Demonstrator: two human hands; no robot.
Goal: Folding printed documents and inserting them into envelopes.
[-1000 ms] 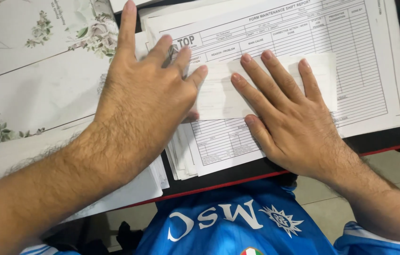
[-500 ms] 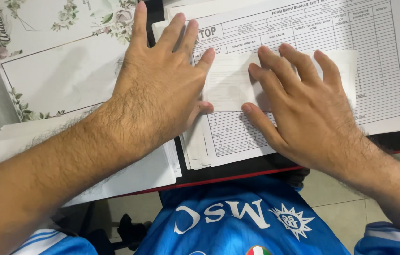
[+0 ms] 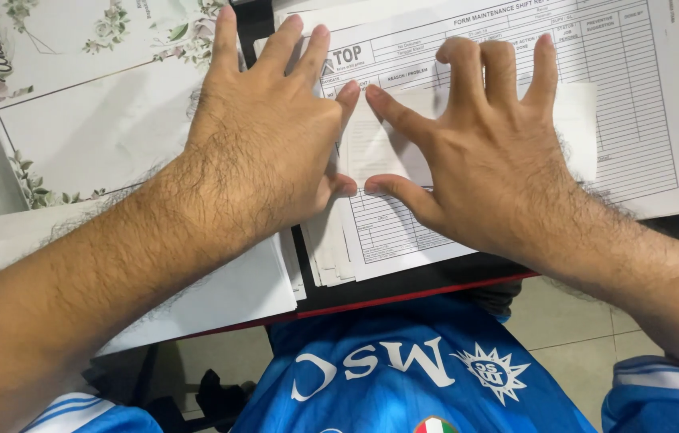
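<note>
Here my left hand (image 3: 263,152) lies flat, its fingers (image 3: 225,40) spread and pressed down, the thumb tip near the bottom left corner of a small blank white sheet (image 3: 387,148). My right hand (image 3: 488,164) rests on that same sheet, index finger stretched out towards the left hand, thumb pointing left along the sheet's lower edge, and the other three fingers arched so that only their tips press down at its upper edge. The tip of my left little finger and the tip of my right index finger almost meet; I cannot tell whether they touch. Neither hand grips anything; both only press on paper.

The blank sheet lies on a printed form (image 3: 636,120), white with black ruled tables and boxes, which tops a stack of similar forms (image 3: 331,256) with its edges fanned at the lower left. The stack sits on a dark worktop (image 3: 435,281) with a red front edge.

Under my left palm and wrist lie white cards with green leaf and flower prints (image 3: 74,96) at their corners, spread to the left of the forms, with plain white sheets (image 3: 227,293) beneath my forearm. Below the worktop edge is my blue shirt (image 3: 403,377) with white print.
</note>
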